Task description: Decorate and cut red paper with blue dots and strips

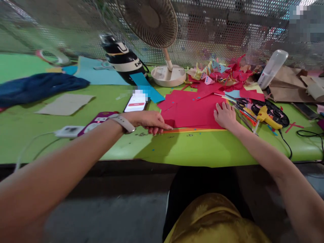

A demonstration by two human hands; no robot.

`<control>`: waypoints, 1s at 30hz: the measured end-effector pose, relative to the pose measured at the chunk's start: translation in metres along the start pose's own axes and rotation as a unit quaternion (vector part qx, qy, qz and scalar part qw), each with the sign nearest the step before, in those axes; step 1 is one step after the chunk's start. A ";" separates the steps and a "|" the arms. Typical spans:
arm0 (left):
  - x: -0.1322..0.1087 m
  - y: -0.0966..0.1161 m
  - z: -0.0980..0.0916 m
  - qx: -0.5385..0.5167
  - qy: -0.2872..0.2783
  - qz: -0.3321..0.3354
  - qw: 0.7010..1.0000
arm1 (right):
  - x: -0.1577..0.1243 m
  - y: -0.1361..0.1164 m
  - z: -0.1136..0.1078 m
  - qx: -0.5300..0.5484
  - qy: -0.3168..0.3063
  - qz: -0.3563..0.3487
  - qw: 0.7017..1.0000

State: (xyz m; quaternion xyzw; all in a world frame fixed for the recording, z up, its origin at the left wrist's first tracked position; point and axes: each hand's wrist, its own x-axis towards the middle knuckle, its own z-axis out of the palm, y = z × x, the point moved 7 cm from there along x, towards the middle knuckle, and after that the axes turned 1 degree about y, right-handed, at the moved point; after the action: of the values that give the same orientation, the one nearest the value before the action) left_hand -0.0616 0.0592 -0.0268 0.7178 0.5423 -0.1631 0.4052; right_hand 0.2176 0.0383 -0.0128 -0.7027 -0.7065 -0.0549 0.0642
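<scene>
Left hand (154, 120): index points right; can't tell if gripping
Right hand (225, 115): flat, fingers apart
Red paper (193, 111): under right hand, spans to left hand; long axis left-right

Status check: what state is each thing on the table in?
Red paper: flat, right hand on top, left hand at edge
Phone: screen lit
Power strip: red light on
Bottle: lid on
Fan: upright, running or not unclear
Glue gun: cord attached, hot or cold unclear
Blue cloth: crumpled
Scissors: open or shut unclear
</scene>
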 end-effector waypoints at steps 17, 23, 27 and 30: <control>-0.005 0.110 0.081 0.263 0.241 0.313 0.880 | 0.000 -0.008 -0.007 0.087 -0.233 -0.043 0.968; -0.005 0.110 0.081 0.260 0.236 0.316 0.881 | -0.003 -0.005 -0.005 0.103 -0.255 -0.055 0.960; -0.005 0.110 0.081 0.266 0.236 0.308 0.883 | -0.002 0.017 -0.006 0.109 -0.257 -0.050 0.959; -0.005 0.110 0.081 0.271 0.235 0.304 0.883 | -0.003 0.034 -0.011 0.109 -0.252 -0.057 0.960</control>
State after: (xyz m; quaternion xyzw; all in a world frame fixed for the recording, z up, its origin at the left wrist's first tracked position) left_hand 0.0533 -0.0144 -0.0295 0.9465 0.3113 0.0015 0.0855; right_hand 0.2522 0.0342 -0.0029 -0.6410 -0.7404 0.1978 -0.0426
